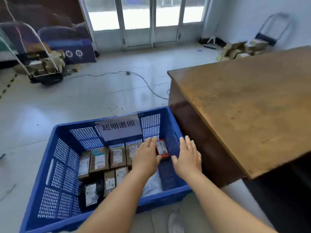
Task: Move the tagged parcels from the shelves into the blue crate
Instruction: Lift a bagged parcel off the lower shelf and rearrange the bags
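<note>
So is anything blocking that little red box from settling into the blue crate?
Nothing visible. The red box is already inside the blue crate, at its far right corner by the wall. The left hand and right hand are open on either side of it.

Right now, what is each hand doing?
Left hand: open, fingers straight, over the blue plastic crate beside the small red box.
Right hand: open, holding nothing.

Parcels (101, 159) in crate (50, 167), left of desk (252, 101)
</note>
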